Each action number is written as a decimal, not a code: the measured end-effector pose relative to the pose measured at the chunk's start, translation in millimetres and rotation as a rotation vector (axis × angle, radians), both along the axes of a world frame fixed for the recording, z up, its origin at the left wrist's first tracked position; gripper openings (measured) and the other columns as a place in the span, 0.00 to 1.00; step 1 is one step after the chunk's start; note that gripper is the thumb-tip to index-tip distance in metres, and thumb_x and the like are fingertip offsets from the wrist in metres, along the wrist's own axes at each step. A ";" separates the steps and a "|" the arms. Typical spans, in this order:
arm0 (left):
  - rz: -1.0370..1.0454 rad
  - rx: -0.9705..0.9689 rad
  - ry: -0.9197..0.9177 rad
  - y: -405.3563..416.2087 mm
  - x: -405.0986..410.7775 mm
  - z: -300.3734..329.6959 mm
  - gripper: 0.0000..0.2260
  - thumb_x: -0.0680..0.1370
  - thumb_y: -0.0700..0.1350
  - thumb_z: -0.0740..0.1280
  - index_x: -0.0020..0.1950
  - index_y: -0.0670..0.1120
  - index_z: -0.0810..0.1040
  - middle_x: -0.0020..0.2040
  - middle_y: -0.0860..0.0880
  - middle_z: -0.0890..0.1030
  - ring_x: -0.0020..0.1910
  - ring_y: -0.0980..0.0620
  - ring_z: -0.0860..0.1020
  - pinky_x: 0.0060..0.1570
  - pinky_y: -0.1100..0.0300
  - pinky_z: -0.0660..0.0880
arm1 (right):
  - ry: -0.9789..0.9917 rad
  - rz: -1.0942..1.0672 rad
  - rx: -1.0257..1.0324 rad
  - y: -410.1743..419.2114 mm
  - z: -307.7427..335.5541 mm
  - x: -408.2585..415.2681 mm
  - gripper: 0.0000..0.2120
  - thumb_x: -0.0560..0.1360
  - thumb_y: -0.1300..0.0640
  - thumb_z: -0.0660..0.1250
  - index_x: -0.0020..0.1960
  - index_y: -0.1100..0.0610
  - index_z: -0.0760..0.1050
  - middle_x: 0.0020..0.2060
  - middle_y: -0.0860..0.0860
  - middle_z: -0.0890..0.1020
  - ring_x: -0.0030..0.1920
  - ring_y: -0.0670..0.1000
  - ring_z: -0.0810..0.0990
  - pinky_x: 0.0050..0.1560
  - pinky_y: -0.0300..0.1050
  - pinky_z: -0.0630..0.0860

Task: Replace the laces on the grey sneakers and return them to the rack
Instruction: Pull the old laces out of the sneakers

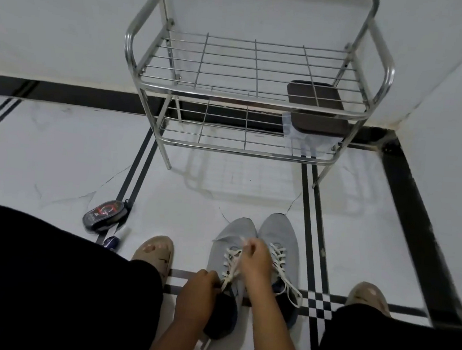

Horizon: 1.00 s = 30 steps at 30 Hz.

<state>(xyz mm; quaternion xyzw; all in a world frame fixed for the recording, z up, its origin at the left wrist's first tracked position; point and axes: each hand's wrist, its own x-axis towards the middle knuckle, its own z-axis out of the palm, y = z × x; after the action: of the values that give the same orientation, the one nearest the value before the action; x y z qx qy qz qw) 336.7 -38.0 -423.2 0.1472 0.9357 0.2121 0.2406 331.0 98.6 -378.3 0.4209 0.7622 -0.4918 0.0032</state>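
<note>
Two grey sneakers stand side by side on the white floor, toes pointing at the rack. The left sneaker (226, 240) has a white lace (229, 266) threaded part of the way. My right hand (253, 259) pinches that lace near the lower eyelets. My left hand (197, 293) grips the left sneaker's dark collar and tongue. The right sneaker (280, 234) is fully laced in white, and its loose lace ends (292, 290) trail toward the heel. The steel wire shoe rack (247, 94) stands against the wall ahead.
A dark flat box (316, 109) and a clear plastic bag (296, 133) lie on the rack's right side. A round dark tin (105, 214) and a small blue object (111, 241) sit on the floor at left. My sandalled feet (153, 251) flank the sneakers.
</note>
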 end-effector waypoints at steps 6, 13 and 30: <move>-0.035 0.016 0.062 4.5 1.1 -1.1 0.05 0.78 0.50 0.61 0.51 0.51 0.71 0.49 0.53 0.73 0.47 0.51 0.76 0.41 0.56 0.74 | 0.203 -0.154 -0.092 37.3 32.8 -13.0 0.07 0.80 0.55 0.62 0.47 0.55 0.77 0.41 0.51 0.81 0.40 0.48 0.80 0.43 0.44 0.78; -0.033 0.133 -0.075 21.6 -11.0 2.1 0.06 0.73 0.41 0.64 0.47 0.51 0.74 0.47 0.52 0.73 0.47 0.50 0.75 0.43 0.56 0.73 | -0.417 0.300 -0.223 24.3 -5.8 42.2 0.08 0.75 0.64 0.62 0.42 0.56 0.78 0.37 0.53 0.79 0.38 0.52 0.79 0.43 0.45 0.79; 1.218 0.544 -0.581 1.7 -67.5 37.1 0.23 0.78 0.43 0.65 0.71 0.37 0.66 0.69 0.37 0.71 0.66 0.38 0.72 0.62 0.47 0.71 | 0.046 -0.495 -0.418 39.7 7.3 42.9 0.13 0.78 0.56 0.66 0.55 0.66 0.75 0.46 0.62 0.81 0.47 0.59 0.83 0.51 0.55 0.81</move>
<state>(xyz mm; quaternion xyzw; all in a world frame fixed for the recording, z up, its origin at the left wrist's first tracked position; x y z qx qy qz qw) 269.3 -36.3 -386.1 -0.4072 0.6640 0.5642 0.2737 373.9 138.3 -371.1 0.5726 0.5191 -0.6328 -0.0474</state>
